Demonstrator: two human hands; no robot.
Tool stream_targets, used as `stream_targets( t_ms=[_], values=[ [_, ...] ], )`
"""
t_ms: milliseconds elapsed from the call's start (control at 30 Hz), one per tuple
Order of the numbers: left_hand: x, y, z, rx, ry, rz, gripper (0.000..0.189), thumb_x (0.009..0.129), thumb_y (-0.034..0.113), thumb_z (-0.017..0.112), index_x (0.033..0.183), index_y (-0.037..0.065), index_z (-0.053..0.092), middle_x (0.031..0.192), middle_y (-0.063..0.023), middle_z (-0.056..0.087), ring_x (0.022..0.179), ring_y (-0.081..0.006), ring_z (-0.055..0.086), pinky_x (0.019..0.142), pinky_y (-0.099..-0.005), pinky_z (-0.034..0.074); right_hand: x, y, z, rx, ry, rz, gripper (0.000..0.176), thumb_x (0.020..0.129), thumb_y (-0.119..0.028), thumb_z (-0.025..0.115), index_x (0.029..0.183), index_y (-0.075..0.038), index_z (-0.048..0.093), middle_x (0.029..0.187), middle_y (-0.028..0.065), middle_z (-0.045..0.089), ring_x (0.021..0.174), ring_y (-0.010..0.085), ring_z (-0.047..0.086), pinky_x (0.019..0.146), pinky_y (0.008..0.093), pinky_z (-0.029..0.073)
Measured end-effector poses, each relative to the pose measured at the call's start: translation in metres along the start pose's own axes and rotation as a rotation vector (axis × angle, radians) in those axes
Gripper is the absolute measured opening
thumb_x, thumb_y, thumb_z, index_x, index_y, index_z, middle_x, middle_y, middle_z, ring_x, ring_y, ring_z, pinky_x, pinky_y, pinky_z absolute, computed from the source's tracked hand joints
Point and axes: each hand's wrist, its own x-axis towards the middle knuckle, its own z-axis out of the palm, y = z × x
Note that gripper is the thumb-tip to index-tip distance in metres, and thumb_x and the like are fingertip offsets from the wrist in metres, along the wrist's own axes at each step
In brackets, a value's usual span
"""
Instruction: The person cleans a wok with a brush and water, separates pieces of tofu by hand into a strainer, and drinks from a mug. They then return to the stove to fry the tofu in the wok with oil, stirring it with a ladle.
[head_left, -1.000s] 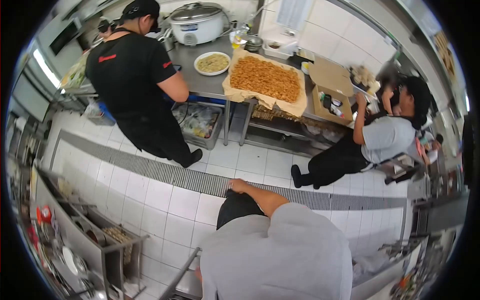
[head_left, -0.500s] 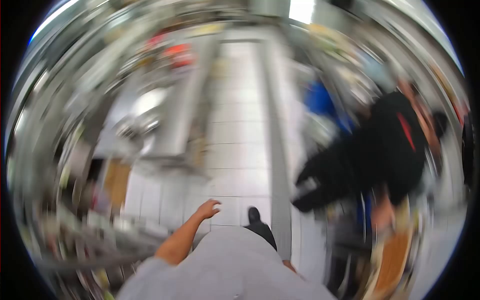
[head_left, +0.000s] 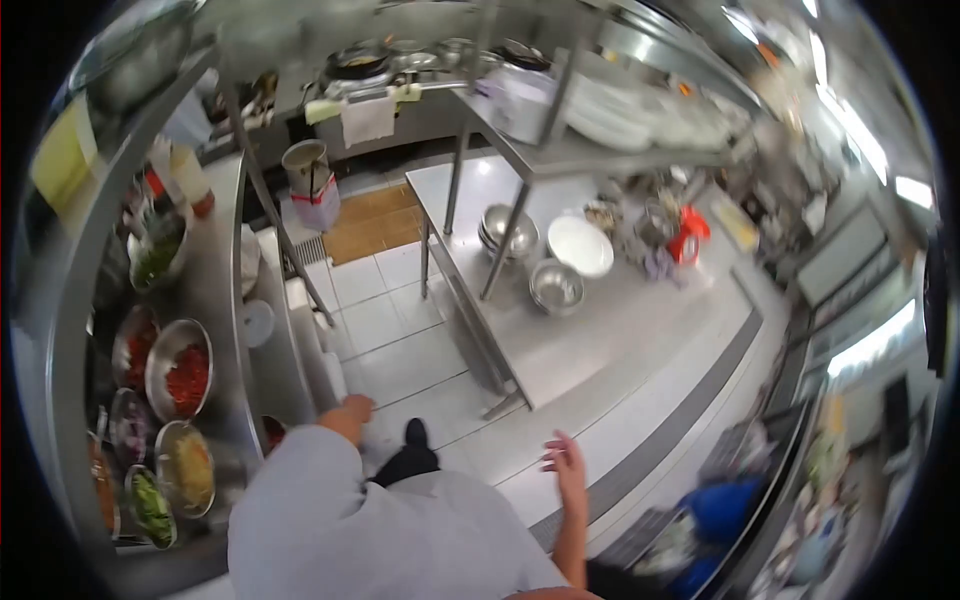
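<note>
— Since nothing is seen held, which step is judged in hand?
— A passage between counter (head_left: 218, 300) and table (head_left: 610, 340). The right hand (head_left: 567, 462) is spread wide and empty, near the table corner; the left hand (head_left: 355, 408) is held low just beside the counter edge, and whether it is curled cannot be told
— What is called for next?
— Probably a reach to the bowls (head_left: 180, 368) on the counter
— Is any writing readable?
— None can be made out

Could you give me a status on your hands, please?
Left hand by the counter of ingredient bowls, nothing visibly held. Right hand open, empty, near the steel table corner. Bucket stands far down the aisle.
</note>
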Motion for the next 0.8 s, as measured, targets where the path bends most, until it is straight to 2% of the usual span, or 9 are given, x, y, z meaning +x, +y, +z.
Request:
stream_targets(
  t_ms=[67,100,133,200,333,433,600,733,800],
  values=[
    [0.129,-0.091,0.123,-0.029,-0.095,-0.047,0.030,0.080,0.028,0.062,0.102,0.008,0.069,0.108,-0.0124,0.067,0.101,-0.0297,0.064,0.080,-0.0451,0.053,0.029,-0.054,0.048,-0.023,-0.089,-0.027,0.041,0.091,-0.003,0.050,0.132,-0.002,0.045,0.106,0.0103,0.061,0.083,0.0149,0.060,0.069,0.0276,0.053],
    [0.085,-0.128,0.133,0.121,0.649,-0.049,0.027,0.080,0.023,0.060,0.100,0.009,0.070,0.109,-0.0135,0.066,0.104,-0.0288,0.063,0.082,-0.0449,0.052,0.041,-0.079,0.065,-0.166,-0.162,-0.092,0.042,0.090,0.000,0.052,0.132,-0.002,0.046,0.105,0.0099,0.061,0.085,0.0150,0.060,0.071,0.0262,0.052],
    [0.133,-0.119,0.109,0.140,0.666,-0.047,0.027,0.080,0.023,0.060,0.100,0.009,0.070,0.109,-0.0135,0.066,0.104,-0.0288,0.063,0.082,-0.0449,0.052,0.058,-0.099,0.080,-0.151,-0.152,-0.110,0.042,0.090,0.000,0.052,0.132,-0.002,0.046,0.105,0.0099,0.061,0.085,0.0150,0.060,0.071,0.0262,0.052],
    [0.079,-0.112,-0.005,-0.187,-0.088,-0.184,0.030,0.079,0.020,0.057,0.105,0.009,0.068,0.110,-0.0148,0.065,0.107,-0.0291,0.061,0.086,-0.0463,0.050,0.073,-0.123,0.095,-0.296,-0.307,-0.056,0.041,0.090,-0.002,0.055,0.131,-0.005,0.049,0.105,0.0082,0.063,0.084,0.0125,0.059,0.069,0.0240,0.049],
    [0.156,-0.094,-0.018,-0.531,0.191,-0.047,0.032,0.077,0.023,0.059,0.106,0.010,0.066,0.102,-0.0169,0.066,0.099,-0.0341,0.062,0.086,-0.0433,0.050,0.128,-0.140,0.121,-0.280,-0.319,0.025,0.041,0.089,-0.002,0.056,0.130,-0.008,0.051,0.102,0.0066,0.064,0.085,0.0130,0.061,0.072,0.0257,0.050],
    [0.206,-0.039,-0.039,-0.846,0.149,0.087,0.033,0.075,0.025,0.065,0.107,0.015,0.066,0.104,-0.0178,0.066,0.102,-0.0362,0.060,0.088,-0.0454,0.048,0.197,-0.144,0.156,-0.279,-0.410,0.025,0.040,0.090,-0.004,0.057,0.129,-0.008,0.052,0.100,0.0070,0.065,0.084,0.0139,0.061,0.073,0.0267,0.050],
    [0.180,-0.015,-0.155,-0.650,0.164,0.138,0.035,0.075,0.023,0.065,0.110,0.018,0.064,0.115,-0.0167,0.058,0.108,-0.0347,0.057,0.092,-0.0448,0.047,0.323,-0.174,0.235,-0.393,-0.587,-0.257,0.039,0.090,-0.007,0.056,0.129,-0.009,0.052,0.099,0.0083,0.064,0.081,0.0158,0.061,0.073,0.0269,0.049],
    [0.232,-0.166,-0.195,-0.886,0.340,-0.315,0.042,0.077,0.023,0.065,0.118,0.014,0.057,0.121,-0.0209,0.052,0.108,-0.0365,0.056,0.091,-0.0445,0.047,0.399,-0.206,0.289,-0.450,-0.683,-0.356,0.037,0.091,-0.007,0.055,0.128,-0.008,0.053,0.099,0.0073,0.063,0.084,0.0141,0.058,0.073,0.0263,0.046],
    [0.252,-0.247,-0.209,-1.074,0.569,-0.466,0.037,0.076,0.024,0.066,0.108,0.006,0.062,0.101,-0.0254,0.062,0.095,-0.0364,0.062,0.082,-0.0429,0.050,0.428,-0.217,0.318,-0.287,-0.694,-0.377,0.039,0.089,-0.007,0.054,0.128,-0.010,0.053,0.095,0.0064,0.062,0.075,0.0161,0.056,0.068,0.0267,0.046]
  ],
)
